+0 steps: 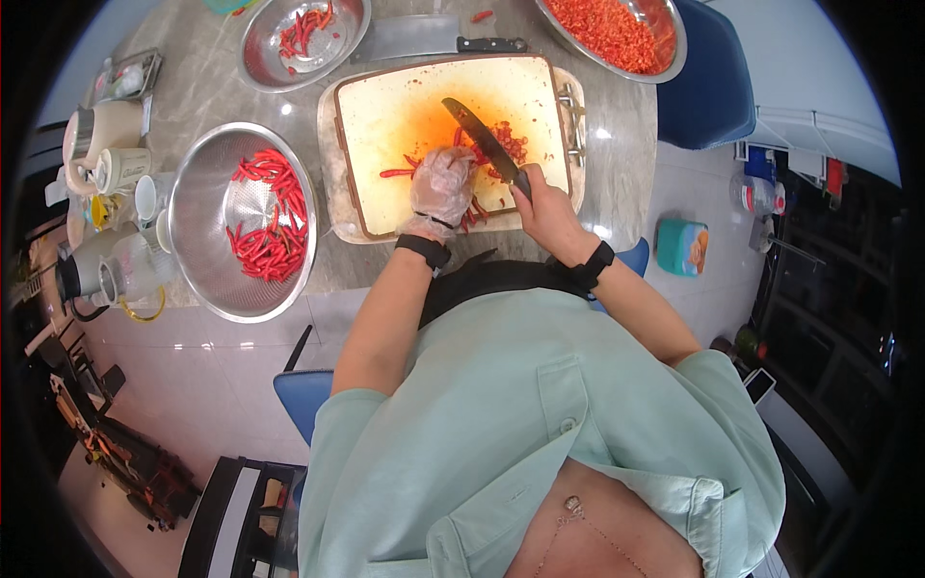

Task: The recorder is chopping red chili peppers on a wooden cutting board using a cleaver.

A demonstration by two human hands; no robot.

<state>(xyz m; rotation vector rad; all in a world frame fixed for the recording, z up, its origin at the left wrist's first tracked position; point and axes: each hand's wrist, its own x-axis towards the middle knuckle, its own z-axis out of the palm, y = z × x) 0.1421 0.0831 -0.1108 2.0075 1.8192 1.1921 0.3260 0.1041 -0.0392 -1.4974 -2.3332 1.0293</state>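
My left hand (442, 186), in a clear plastic glove, presses down on red chili peppers (396, 173) on a white cutting board (376, 94). Its fingers are curled over them beside the blade. The handle of a dark-bladed kitchen knife (483, 137) is gripped in my bare right hand (545, 213); the blade slants up and left across the board. Chopped chili (512, 141) lies to the right of the blade. Several whole chilies lie near the board's front edge. Orange-red stain covers the board's middle.
A perforated steel colander (199, 217) with whole red chilies stands at the left. Behind the board lie a cleaver (415, 37) and a steel bowl (253, 61) with some chilies. Another steel bowl (676, 61) holds chopped chili at back right. Mugs and jugs crowd the table's left end.
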